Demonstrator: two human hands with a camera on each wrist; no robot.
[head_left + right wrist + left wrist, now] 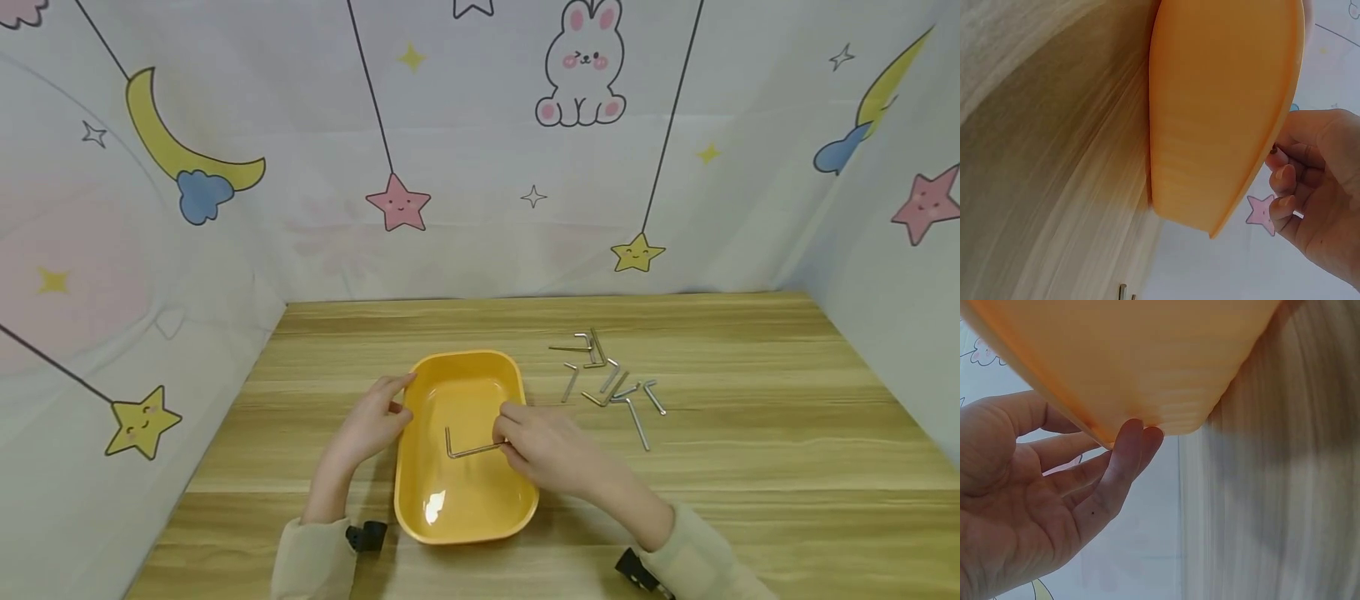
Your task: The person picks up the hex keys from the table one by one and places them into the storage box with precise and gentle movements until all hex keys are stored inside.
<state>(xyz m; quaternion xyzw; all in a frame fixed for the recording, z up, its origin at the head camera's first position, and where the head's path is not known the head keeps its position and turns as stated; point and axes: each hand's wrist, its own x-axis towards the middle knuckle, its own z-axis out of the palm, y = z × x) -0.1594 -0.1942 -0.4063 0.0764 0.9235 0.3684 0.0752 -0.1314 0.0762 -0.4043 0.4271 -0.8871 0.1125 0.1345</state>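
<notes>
A yellow plastic tray [420, 517] stands on the wooden table in front of me. My left hand [378, 421] holds its left rim near the far corner; in the left wrist view, fingertips [1127, 440] touch the outer wall while other fingers pass behind the rim. Over the tray's right side, my right hand [543, 446] pinches one end of an L-shaped hex key [474, 452], whose bent end points away from me above the tray floor. The right wrist view shows the curled right hand [1319, 181] beside the rim, with the key mostly hidden.
Several loose hex keys [637, 425] lie scattered on the table [750, 467] right of the tray, some crossing one another. A printed cloth [480, 258] hangs behind the table's far edge and along both sides.
</notes>
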